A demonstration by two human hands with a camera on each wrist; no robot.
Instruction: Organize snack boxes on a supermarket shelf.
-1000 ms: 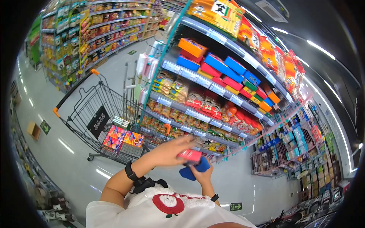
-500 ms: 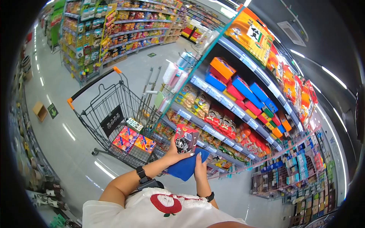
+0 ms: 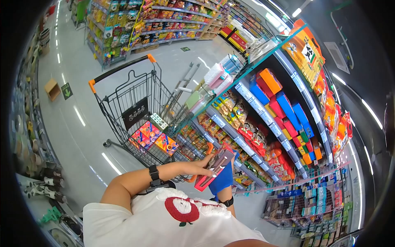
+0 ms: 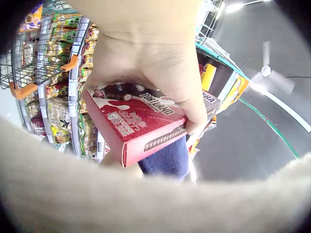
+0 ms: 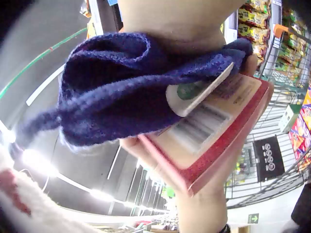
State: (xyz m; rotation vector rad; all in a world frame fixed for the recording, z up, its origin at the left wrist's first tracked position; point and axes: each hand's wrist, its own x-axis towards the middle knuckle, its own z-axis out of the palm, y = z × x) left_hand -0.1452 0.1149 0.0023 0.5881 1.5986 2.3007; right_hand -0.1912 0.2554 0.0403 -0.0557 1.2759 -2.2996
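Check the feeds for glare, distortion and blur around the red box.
Head: fisheye bends the shelf edges, light streaks the floor; left wrist: pale foreground out of focus, red box clearer; right wrist: lights glare lower left, barcode blurred.

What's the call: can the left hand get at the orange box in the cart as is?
Probably not: the left hand grips the red box, so it would likely need freeing first. Otherwise the cart is open above the orange box.

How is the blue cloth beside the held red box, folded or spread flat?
Folded, not spread: the right wrist view shows the blue cloth curling over itself.
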